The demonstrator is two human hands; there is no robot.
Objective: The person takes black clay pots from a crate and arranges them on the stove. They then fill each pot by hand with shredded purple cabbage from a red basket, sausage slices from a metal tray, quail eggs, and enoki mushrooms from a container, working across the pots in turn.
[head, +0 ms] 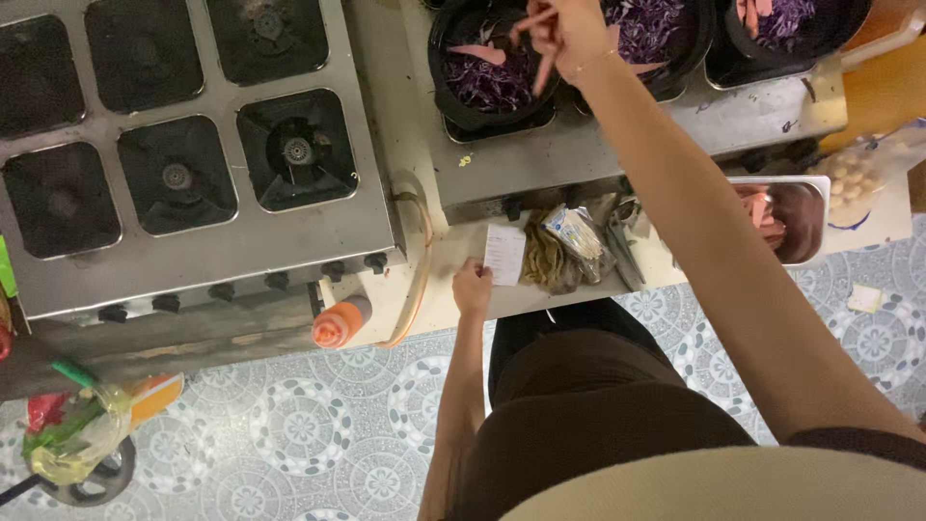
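Head view, looking straight down past a brown-clad torso. Right hand (561, 29) stretched far forward over a black bowl (446, 58) of shredded purple cabbage (487, 85), fingers pinched on a few pink meat strips (543, 69) that dangle just above the cabbage, next to a strip (479, 52) already lying there; held high and loose, likely so the strips drop on top without being pressed in. Two more black bowls (696, 48) with the same purple filling lined up to the right along a steel counter (579, 145), within the same reach.

Left hand (473, 287) low at the near counter edge, fingers closed on the corner of a small white paper slip (504, 255), pinning it flat beside a heap of crumpled wrappers and packets (564, 249); kept there probably to stay readable. Steel tray (816, 217) with more pink strips just right of the outstretched forearm, close at hand as the supply. Bag of pale round balls (854, 178) beyond it.

Six-burner gas stove (183, 145) to the left, unlit, nothing on it. Orange squeeze bottle (340, 323) lying at the stove's front corner. Patterned tile floor (318, 425) below.
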